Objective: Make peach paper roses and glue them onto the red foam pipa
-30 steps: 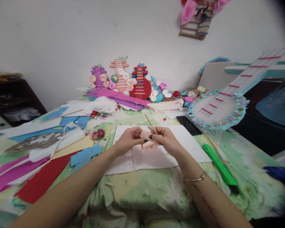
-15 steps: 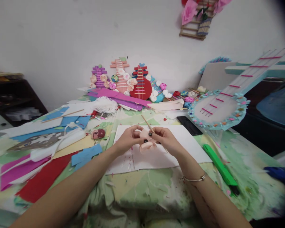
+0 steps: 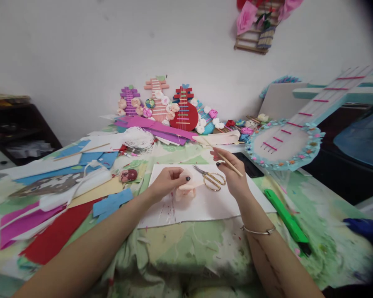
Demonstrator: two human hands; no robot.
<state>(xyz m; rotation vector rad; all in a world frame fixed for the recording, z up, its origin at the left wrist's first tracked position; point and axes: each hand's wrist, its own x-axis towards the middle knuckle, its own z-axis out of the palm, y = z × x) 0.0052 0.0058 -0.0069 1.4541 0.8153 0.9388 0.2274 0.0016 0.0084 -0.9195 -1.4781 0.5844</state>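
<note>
Green-patterned tablecloth [image 3: 186,244], left hand [image 3: 165,182] pinching peach paper [image 3: 186,190], right hand [image 3: 237,178] apart, gripping stick [image 3: 232,166]

I see thin pale-peach papery piece [image 3: 186,190], curled, folded, in left hand [image 3: 168,182]; slim pale wooden stick [image 3: 231,165], straight, slanted in right hand [image 3: 237,179].

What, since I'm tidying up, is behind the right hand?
Behind the right hand are a flat black object and a white sheet. The hand covers part of each, which cannot be seen.

head view | from person's head | facing forward and down | tabletop [image 3: 180,238] near, wall [image 3: 81,54] farther off
</note>
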